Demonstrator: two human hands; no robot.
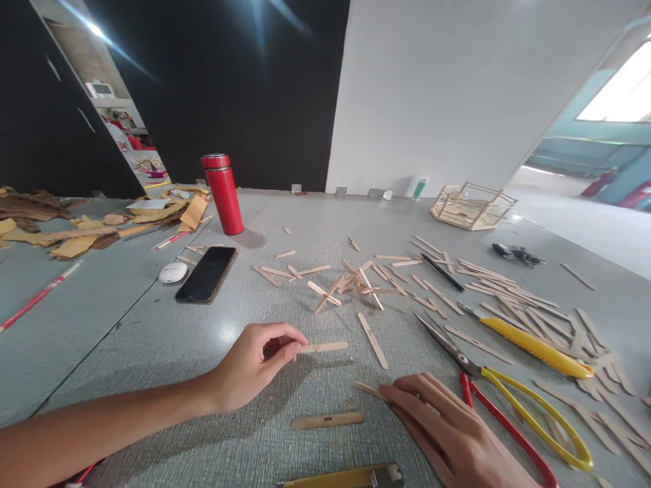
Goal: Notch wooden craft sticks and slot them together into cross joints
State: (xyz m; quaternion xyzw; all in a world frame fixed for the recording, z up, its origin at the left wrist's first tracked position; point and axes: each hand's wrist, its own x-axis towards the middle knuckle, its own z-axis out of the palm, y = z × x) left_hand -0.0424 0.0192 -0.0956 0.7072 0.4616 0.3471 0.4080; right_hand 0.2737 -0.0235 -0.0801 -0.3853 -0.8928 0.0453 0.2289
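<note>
My left hand (254, 362) pinches one end of a short wooden craft stick (325, 347), held level just above the grey table (152, 339). My right hand (447, 427) lies low at the near right with fingers stretched out and together, its tips touching another thin stick (370, 390) on the table. A third short stick (328, 420) lies between the hands near the front edge. A longer stick (373, 340) lies just beyond.
Scissors (508, 400) with yellow and red handles and a yellow utility knife (539, 347) lie right. Many loose sticks (508, 298) spread at the middle and right. Black phone (206, 274), white case (173, 272), red flask (224, 194), stick frame (472, 205), cardboard scraps (76, 230) at the back left.
</note>
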